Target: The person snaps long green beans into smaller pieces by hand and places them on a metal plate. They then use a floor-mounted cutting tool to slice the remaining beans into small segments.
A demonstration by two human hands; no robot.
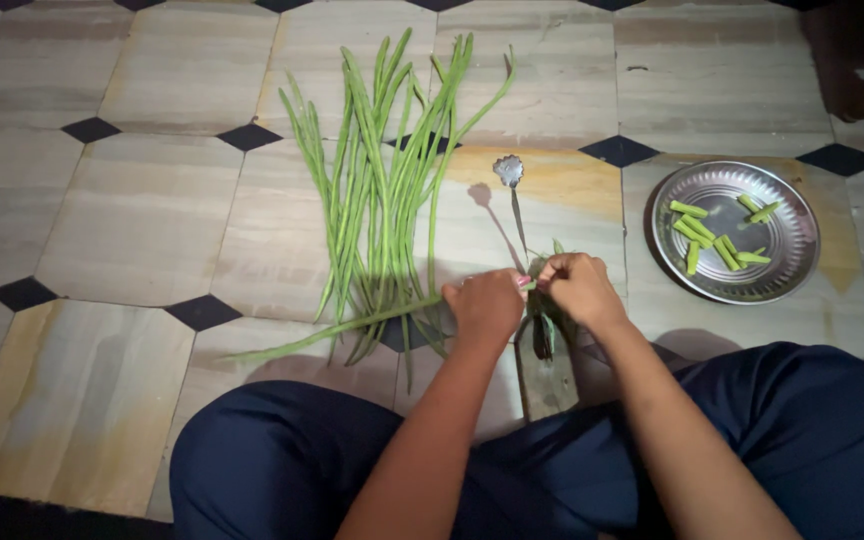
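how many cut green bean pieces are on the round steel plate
About 8 cut green bean pieces: four at left-centre of the round steel plate, two at upper right, two at centre-right. Overlapping ones may hide more.

**Stuff sitting around on the floor**

So the floor (142,215) is pale beige tile with little black diamond insets at the corners, a bit yellowish in patches. Off to the right there's a round steel plate (792,235) with a handful of short green cut pieces (717,240) lying on it, loosely scattered, some touching. Bottom of the shot is dark blue trousers (282,465), legs folded. Something dark sits in the top right corner, can't tell what.
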